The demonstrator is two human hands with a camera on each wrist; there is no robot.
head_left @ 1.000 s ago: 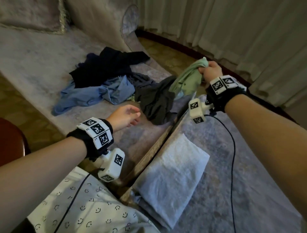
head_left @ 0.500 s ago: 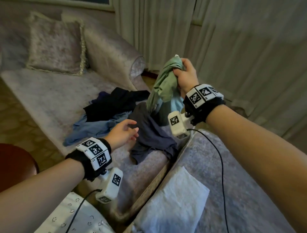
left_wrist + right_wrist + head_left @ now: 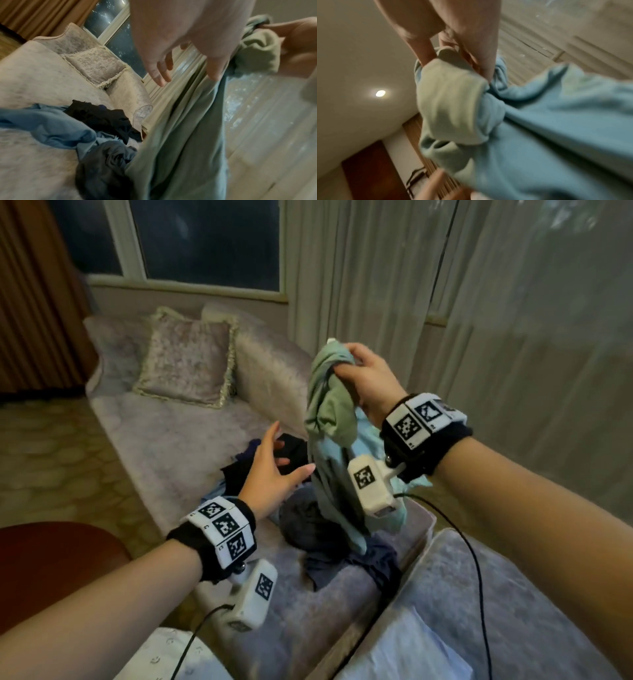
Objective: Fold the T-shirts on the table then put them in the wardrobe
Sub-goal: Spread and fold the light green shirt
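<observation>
Above the sofa [image 3: 178, 433], right fingers [image 3: 346, 368] clutch the green T-shirt [image 3: 329, 412]; left fingers [image 3: 274, 436] spread wide.

The head view looked forward and down from above both forearms, taking in the sofa [image 3: 164, 436] at left and the curtains [image 3: 513, 337] at upper right. The left wrist view sat close under the left hand [image 3: 180, 40], facing along its fingers toward the same sofa [image 3: 34, 75] and the green T-shirt [image 3: 180, 148]. The right wrist view, very near the right hand [image 3: 453, 33], tilted upward to the ceiling lamp [image 3: 380, 93]. All three shared that T-shirt.
</observation>
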